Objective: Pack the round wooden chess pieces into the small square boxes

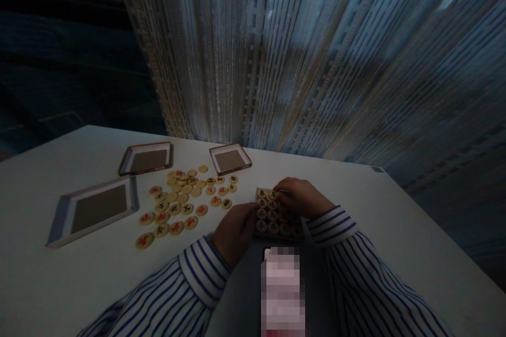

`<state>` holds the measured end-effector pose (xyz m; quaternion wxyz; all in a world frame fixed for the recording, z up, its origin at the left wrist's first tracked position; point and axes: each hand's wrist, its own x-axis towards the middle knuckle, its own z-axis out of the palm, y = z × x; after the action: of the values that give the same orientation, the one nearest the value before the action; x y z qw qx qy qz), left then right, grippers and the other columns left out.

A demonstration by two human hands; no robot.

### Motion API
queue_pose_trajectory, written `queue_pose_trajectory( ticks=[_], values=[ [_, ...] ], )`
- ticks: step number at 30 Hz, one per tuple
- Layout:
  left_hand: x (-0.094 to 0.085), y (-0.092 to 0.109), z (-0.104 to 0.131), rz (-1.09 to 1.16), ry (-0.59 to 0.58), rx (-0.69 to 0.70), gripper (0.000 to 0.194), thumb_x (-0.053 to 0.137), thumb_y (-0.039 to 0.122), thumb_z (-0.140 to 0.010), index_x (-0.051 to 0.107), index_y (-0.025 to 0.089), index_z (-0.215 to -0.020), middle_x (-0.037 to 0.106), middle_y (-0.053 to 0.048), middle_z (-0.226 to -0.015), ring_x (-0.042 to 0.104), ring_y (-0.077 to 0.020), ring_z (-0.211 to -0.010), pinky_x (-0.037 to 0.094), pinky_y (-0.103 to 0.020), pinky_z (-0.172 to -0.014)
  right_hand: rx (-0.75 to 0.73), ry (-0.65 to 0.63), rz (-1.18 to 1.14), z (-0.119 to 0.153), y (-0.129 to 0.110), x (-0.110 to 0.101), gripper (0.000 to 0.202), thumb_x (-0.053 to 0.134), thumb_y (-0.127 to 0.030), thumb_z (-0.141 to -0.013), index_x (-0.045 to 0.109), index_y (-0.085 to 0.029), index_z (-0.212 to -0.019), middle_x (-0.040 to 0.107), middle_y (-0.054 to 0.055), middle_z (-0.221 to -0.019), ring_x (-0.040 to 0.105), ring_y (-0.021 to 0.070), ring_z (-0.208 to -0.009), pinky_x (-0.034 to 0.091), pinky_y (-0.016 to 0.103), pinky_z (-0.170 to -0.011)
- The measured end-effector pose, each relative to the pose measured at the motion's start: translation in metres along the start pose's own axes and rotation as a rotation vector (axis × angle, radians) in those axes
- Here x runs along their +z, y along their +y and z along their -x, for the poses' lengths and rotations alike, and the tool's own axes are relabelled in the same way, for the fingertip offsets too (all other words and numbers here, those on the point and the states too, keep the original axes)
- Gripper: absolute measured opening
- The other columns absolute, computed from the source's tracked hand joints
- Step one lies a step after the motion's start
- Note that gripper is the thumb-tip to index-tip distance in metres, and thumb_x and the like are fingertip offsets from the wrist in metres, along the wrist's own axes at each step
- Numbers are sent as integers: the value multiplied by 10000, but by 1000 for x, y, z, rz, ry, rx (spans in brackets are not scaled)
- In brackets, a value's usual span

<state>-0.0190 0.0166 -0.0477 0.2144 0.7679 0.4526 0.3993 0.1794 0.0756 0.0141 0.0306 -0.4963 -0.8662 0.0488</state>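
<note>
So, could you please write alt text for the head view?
The left hand touches a box of round pieces in rows, the right hand at its upper right. Loose pieces and three shallow trays lie farther left on a white table.

- Right side of table (367, 221): wide open past right hand (302, 197).
- Behind the box (279, 237): bare strip, curtain (253, 52) blocks beyond table edge.
- Box top: open, but right hand covers far right part; left hand (235, 231) blocks left side.
- Near side of box: pixelated item (282, 289) in the way.
- Left: loose discs (174, 209) clutter the surface; narrow lane between them and box.
- Three shallow trays (100, 211) hem discs in, left and far side; slim gap between the two far ones.
</note>
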Motion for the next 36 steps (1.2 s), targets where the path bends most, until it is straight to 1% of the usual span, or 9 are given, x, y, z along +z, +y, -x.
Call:
queue_pose_trajectory(
  ticks=[8, 16, 21, 26, 32, 36],
  values=[
    [0, 2, 0, 14, -6, -23, 307, 385, 190, -823, 599, 151, -1039, 670, -108, -962, 606, -213, -929, 500, -371, -792, 4, -10, -15, -1, -2, 1, 246, 486, -225, -802, 651, -201, -984, 645, 59, -1017, 576, 188, -938, 413, 294, -819],
    [1, -1, 0, 5, -5, -1, 309, 377, 187, -825, 593, 148, -1042, 668, -107, -978, 607, -207, -930, 502, -365, -789, 33, 6, -32, -2, -3, 0, 206, 509, -257, -806, 658, -202, -936, 651, 59, -992, 583, 182, -918, 412, 285, -811],
    [0, 0, 0, -7, -12, 3, 314, 370, 186, -828, 591, 124, -1041, 667, -122, -978, 605, -214, -926, 505, -373, -777, 41, -2, -30, -3, -2, 2, 198, 521, -260, -800, 662, -195, -922, 653, 56, -983, 585, 182, -907, 412, 276, -799],
    [0, 1, 0, -19, 0, 8, 303, 389, 176, -818, 594, 167, -1041, 671, -88, -961, 610, -197, -915, 506, -346, -775, 43, 3, -28, -3, -3, 1, 192, 523, -255, -800, 666, -187, -907, 657, 61, -978, 587, 185, -900, 414, 276, -796],
    [0, 1, 0, -14, 8, 17, 308, 375, 179, -823, 591, 134, -1037, 669, -112, -958, 610, -205, -911, 505, -355, -782, 31, 10, -38, -3, -5, 1, 177, 524, -224, -796, 663, -184, -897, 658, 60, -968, 589, 179, -897, 416, 275, -801],
    [0, 1, 0, -6, 4, 15, 304, 386, 176, -820, 592, 140, -1040, 667, -110, -972, 608, -208, -920, 503, -359, -787, 21, 16, -29, -3, -5, 1, 175, 529, -227, -796, 663, -185, -901, 657, 60, -964, 589, 185, -896, 418, 283, -800]
  ],
)
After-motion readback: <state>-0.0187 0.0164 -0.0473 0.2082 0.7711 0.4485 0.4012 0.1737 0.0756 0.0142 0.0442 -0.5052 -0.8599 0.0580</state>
